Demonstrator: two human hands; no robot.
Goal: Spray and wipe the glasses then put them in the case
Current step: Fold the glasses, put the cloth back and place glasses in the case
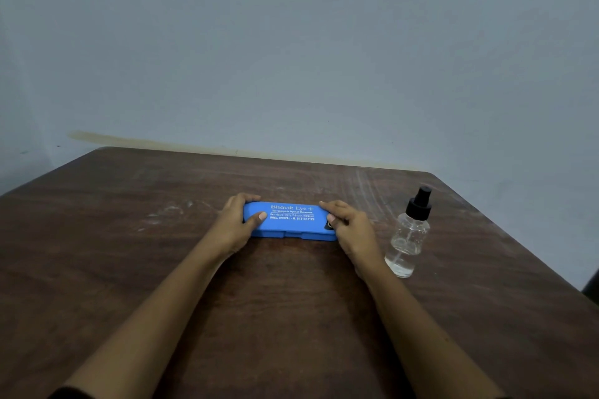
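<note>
A blue glasses case (291, 222) with white lettering on its lid lies closed on the brown wooden table (162, 269), its long side across my view. My left hand (236, 220) grips the case's left end, thumb on the lid and fingers curled round the far edge. My right hand (348, 225) holds the right end, with the index finger laid along the far top edge. A clear spray bottle (409, 236) with a black pump top stands upright to the right of my right hand. The glasses and any cloth are out of sight.
A plain blue-grey wall (291, 42) rises just behind the table's far edge. The table's right edge runs diagonally past the bottle. Pale smears (162, 215) mark the wood left of the case.
</note>
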